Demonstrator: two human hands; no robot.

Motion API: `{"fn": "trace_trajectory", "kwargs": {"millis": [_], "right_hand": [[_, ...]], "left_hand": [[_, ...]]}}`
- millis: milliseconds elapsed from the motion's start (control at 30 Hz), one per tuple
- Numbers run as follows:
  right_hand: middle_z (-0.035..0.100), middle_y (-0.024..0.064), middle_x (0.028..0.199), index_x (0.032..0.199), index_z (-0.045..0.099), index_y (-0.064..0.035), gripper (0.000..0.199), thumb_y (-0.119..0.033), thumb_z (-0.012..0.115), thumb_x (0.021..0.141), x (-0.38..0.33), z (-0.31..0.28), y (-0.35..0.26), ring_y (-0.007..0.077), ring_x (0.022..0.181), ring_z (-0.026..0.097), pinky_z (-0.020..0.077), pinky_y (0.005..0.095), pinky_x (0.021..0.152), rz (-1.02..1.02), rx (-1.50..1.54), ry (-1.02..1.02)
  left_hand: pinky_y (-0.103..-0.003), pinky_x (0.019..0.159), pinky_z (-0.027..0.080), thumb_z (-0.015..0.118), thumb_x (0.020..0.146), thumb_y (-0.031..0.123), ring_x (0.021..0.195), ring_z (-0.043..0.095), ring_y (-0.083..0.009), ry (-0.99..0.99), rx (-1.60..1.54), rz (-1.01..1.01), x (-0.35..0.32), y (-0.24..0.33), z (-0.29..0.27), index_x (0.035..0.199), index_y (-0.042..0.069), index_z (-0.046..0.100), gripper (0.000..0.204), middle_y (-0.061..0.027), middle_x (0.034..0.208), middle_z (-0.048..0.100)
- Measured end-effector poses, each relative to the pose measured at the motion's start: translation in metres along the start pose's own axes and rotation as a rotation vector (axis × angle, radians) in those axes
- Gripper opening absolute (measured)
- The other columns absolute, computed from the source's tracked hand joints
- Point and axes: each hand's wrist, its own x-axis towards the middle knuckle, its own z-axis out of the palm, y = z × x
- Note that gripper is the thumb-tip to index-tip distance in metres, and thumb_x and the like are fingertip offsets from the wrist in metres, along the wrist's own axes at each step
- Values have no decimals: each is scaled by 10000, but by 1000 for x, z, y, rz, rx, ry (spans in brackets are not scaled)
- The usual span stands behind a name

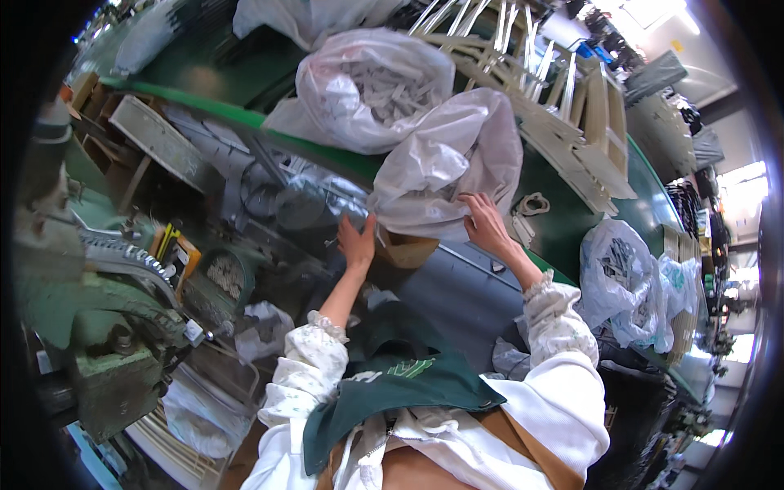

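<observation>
The white plastic bag (pixel 445 163) lies slumped at the edge of the green surface (pixel 563 220), its mouth hanging over a brown cardboard box (pixel 406 249). The left hand (pixel 357 243) presses flat against the bag's lower left edge, fingers extended. The right hand (pixel 483 222) rests on the bag's lower right side, fingers spread, not clamped. A second, filled bag (pixel 367 86) lies just behind.

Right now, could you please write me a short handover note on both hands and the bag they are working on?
Left hand: open, palm against the lower edge of the white plastic bag and the brown cardboard box under it.
Right hand: fingers spread on the bag's front.
The bag sits at the edge of the green table, mouth crumpled open.
Done: bag reached.
Left: nothing lifted yet.
</observation>
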Motion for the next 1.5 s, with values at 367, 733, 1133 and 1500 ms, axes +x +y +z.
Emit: {"fn": "trace_trajectory", "kwargs": {"millis": [367,733,1133,1500], "right_hand": [[587,113,986,962,595,-16,382,45,601,585,-44,139,-69,289,911,571,458,389,766,-200,306,37],[601,132,992,971,608,-18,387,125,578,612,-176,322,-22,314,866,580,487,390,728,172,508,-453],[612,61,901,908,657,-79,291,66,614,659,-180,397,-11,237,805,593,474,330,683,248,381,-439],[575,126,1009,1017,594,-47,348,77,591,692,-162,347,-40,319,925,557,475,392,781,344,561,-491]], "left_hand": [[-461,963,394,645,775,358,1173,486,-336,-389,629,-535,-32,-274,25,1148,73,598,472,-141,1197,570],[-458,908,383,614,823,250,1114,481,-276,-195,934,-117,215,-571,195,1040,123,597,252,-66,1083,572],[-342,725,540,540,862,117,923,592,-226,-112,1068,59,326,-718,259,982,78,548,126,-73,988,543],[-287,702,459,667,837,163,758,530,-145,363,-285,285,214,-387,134,1009,12,553,256,-57,920,535]]}}
